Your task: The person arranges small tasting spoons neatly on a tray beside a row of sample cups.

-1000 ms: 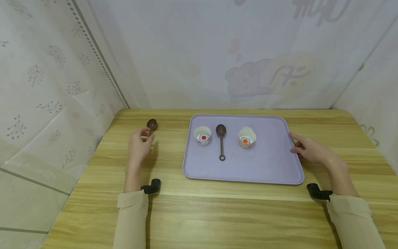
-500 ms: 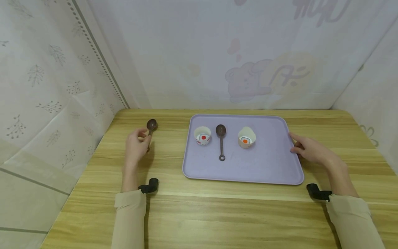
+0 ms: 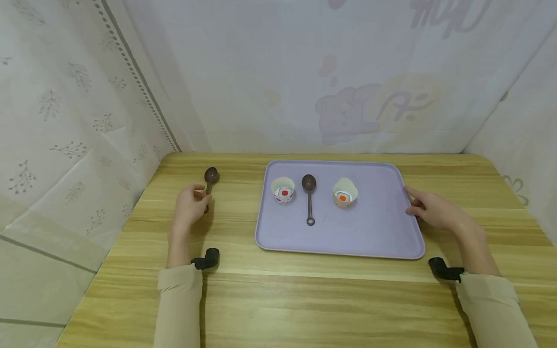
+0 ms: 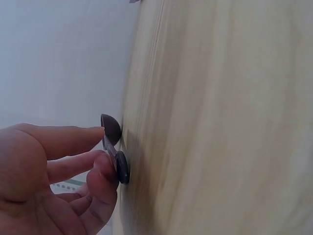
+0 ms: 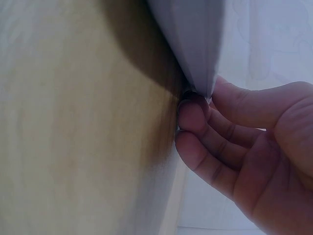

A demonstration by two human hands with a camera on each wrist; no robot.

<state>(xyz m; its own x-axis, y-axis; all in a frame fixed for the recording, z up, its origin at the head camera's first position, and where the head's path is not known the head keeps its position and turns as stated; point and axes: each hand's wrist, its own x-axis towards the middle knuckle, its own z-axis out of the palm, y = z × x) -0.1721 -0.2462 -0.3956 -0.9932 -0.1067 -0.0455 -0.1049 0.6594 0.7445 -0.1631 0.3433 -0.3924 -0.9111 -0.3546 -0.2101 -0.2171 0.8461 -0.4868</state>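
Observation:
Left of the tray, my left hand pinches the handle of a dark brown measuring spoon. In the left wrist view the spoon's bowl sticks out past the fingertips, close to the table. My right hand grips the right rim of a lilac tray. The right wrist view has the thumb at the upper side of the tray's edge and the curled fingers below it. On the tray lie a second brown measuring spoon and two paper baking cups, left and right.
The left cup holds a small item with a red square; the right one, an item with an orange mark. A wood-grain table carries everything. Behind it hangs a pale printed curtain. Black camera mounts sit at both wrists.
My left hand has shifted left and slightly nearer, baring more of the spoon's handle. The spoon has moved a little left with it. My right hand stays at the tray's rim.

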